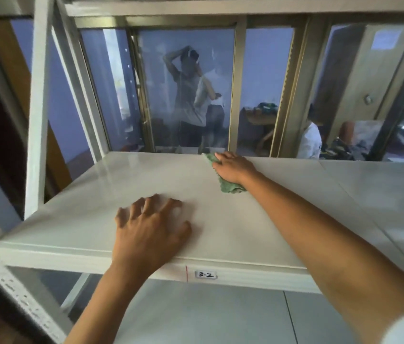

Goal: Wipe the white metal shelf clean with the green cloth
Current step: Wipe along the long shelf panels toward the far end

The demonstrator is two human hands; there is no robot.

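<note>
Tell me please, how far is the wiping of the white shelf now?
Done: cannot be judged; the white shelf looks glossy everywhere, with no visible dirt or wipe marks. In hand: the right hand presses the green cloth flat near the back edge, while the left hand rests spread near the front edge, above the label. Left: probably the remaining surface, though one picture cannot confirm this.
</note>
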